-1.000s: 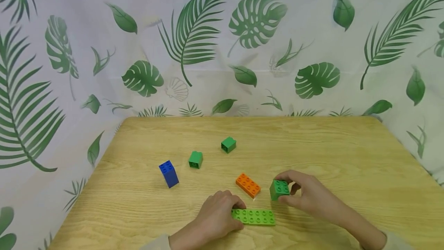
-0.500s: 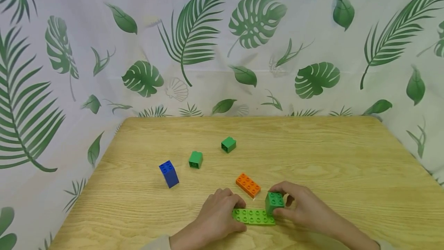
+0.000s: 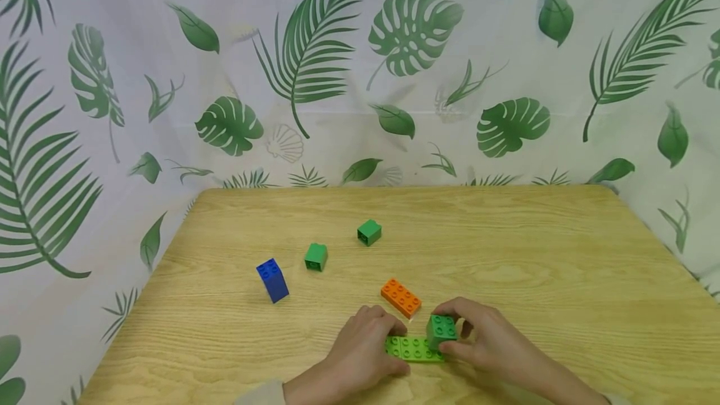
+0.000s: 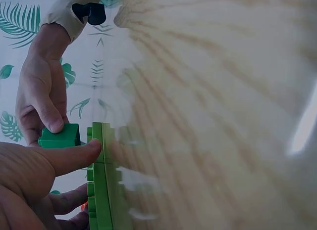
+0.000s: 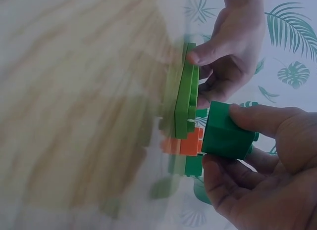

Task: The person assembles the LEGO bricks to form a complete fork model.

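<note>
A lime-green strip of two toy building bricks (image 3: 416, 350) lies end to end on the table, studs up. My left hand (image 3: 365, 349) grips its left part, thumb on the near side and fingers on the far side. Above the strip's right end, my right hand (image 3: 490, 339) pinches a dark green brick (image 3: 442, 330) between thumb and fingers, its studs up. A small gap shows between this brick and the lime studs in the right wrist view, where the green brick (image 5: 228, 131) hangs beside the strip (image 5: 185, 99).
An orange brick (image 3: 401, 297) lies just beyond the strip. Farther left stands a tall blue brick (image 3: 272, 280). Two more green bricks, one nearer (image 3: 316, 257) and one farther back (image 3: 369, 232), lie on their sides. A leaf-patterned cloth (image 3: 337, 80) hangs behind the wooden table (image 3: 534, 236).
My right hand has carried the green brick left and nearer, from beside the orange brick to over the strip's right end. My left hand has shifted slightly right along the strip.
</note>
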`<action>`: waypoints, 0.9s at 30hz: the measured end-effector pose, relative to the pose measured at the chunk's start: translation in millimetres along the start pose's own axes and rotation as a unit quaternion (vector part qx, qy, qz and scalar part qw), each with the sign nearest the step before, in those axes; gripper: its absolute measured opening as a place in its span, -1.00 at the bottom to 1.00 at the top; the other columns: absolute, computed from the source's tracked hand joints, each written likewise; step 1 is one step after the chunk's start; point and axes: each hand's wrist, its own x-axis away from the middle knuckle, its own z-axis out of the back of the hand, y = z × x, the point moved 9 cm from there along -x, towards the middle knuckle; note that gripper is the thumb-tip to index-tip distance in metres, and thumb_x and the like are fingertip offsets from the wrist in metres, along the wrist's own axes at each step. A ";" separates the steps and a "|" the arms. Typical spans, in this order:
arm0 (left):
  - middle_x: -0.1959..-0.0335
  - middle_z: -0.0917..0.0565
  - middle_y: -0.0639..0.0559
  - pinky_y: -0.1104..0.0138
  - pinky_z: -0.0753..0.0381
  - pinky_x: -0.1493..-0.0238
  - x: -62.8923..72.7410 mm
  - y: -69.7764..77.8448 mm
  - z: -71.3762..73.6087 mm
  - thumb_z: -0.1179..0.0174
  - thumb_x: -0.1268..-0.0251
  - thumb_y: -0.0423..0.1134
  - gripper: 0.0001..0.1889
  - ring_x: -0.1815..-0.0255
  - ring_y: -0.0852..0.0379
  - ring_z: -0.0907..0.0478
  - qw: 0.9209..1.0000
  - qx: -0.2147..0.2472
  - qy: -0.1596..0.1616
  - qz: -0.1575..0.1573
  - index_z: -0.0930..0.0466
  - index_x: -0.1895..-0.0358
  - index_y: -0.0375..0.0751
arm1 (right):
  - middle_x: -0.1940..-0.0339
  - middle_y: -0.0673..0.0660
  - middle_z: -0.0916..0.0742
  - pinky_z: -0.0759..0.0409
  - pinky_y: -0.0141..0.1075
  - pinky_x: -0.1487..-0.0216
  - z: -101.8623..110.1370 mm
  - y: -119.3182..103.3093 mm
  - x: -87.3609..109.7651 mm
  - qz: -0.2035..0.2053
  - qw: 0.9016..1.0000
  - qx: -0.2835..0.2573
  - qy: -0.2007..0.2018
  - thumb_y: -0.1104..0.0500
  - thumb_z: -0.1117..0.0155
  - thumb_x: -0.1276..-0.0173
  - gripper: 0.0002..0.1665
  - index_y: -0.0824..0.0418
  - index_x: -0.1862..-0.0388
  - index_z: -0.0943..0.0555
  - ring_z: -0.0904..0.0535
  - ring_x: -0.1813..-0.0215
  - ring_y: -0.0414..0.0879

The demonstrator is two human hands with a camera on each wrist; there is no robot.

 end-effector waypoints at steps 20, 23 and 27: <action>0.23 -0.63 0.23 0.39 -0.44 0.14 -3.6 1.9 -1.2 -0.65 0.00 -0.05 -0.61 0.21 0.27 -0.42 1.000 -0.021 -0.001 -0.001 -0.80 0.07 -0.02 | 0.06 -0.02 -0.72 -0.61 -0.34 0.24 -9.6 0.7 -0.1 -0.003 1.000 0.010 0.005 0.20 -0.59 -0.24 -0.53 0.25 -0.09 -0.63 -0.55 0.19 -0.28; 0.24 -0.64 0.23 0.39 -0.44 0.13 -3.6 2.4 -1.4 -0.65 0.00 -0.07 -0.62 0.21 0.28 -0.42 1.000 -0.014 -0.004 0.000 -0.81 0.08 -0.02 | 0.08 -0.05 -0.71 -0.59 -0.35 0.25 -12.0 2.6 0.2 -0.012 1.000 0.009 0.000 0.19 -0.59 -0.24 -0.52 0.25 -0.10 -0.63 -0.53 0.21 -0.28; 0.25 -0.64 0.22 0.39 -0.44 0.13 -3.5 3.1 -1.1 -0.64 -0.01 -0.09 -0.63 0.21 0.28 -0.42 1.000 -0.007 -0.003 -0.004 -0.81 0.09 -0.05 | 0.09 -0.06 -0.70 -0.59 -0.35 0.26 -14.5 3.4 0.2 -0.019 1.000 0.008 -0.008 0.19 -0.59 -0.24 -0.51 0.27 -0.10 -0.63 -0.53 0.23 -0.29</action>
